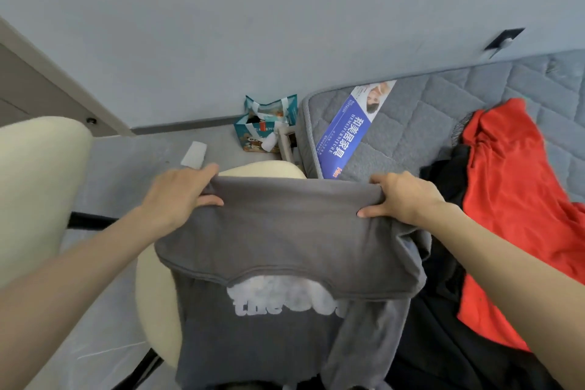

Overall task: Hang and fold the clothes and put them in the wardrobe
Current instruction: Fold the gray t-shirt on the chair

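A grey sweatshirt (285,241) with white lettering lies over a cream chair seat (155,301) in front of me, its far part doubled back over the print. My left hand (182,196) grips the left end of the folded edge. My right hand (402,199) grips the right end. A grey sleeve hangs down at the lower right. On the mattress to the right lie a red garment (519,199) and a black garment (443,342), partly under my right arm.
A grey quilted mattress (411,130) with a blue label sits at the right. A teal paper bag (266,127) stands on the floor by the wall. A cream chair back (38,187) is at the left, and a white paper (193,153) lies on the floor.
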The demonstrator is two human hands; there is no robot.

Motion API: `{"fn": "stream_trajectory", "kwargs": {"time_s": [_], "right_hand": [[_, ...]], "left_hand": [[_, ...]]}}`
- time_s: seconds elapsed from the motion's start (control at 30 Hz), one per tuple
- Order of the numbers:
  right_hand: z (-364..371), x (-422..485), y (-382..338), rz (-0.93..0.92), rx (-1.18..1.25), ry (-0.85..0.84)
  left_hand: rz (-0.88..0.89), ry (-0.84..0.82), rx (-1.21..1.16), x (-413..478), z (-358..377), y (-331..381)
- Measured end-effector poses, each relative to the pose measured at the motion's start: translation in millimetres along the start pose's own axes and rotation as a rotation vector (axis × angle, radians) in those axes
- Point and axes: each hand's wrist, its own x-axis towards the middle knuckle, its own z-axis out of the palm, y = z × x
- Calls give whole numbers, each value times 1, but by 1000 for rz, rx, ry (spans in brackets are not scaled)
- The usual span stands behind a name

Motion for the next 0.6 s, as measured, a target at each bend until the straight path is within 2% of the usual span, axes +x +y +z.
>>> {"fn": "stream_trajectory", "kwargs": {"time_s": [0.13,0.27,0.3,0.37,0.5,0.6], "right_hand": [[-86,-23,-24,-20,-75,189],[-166,-59,-45,-107,-118,623],[-180,-69,-49,-138,-132,680],[-201,-88,-56,-187,-144,640],[-229,-117,-61,-175,40,663],[-233,-133,-65,-119,55,446]], "left_hand": [[6,235,-110,-24,-77,1],[-42,569,71,-50,-161,3],[-52,613,87,-58,-178,4],[-76,663,123,-72,-206,6],[-230,825,138,-93,-240,19],[-262,806,144,-101,-252,35]]}}
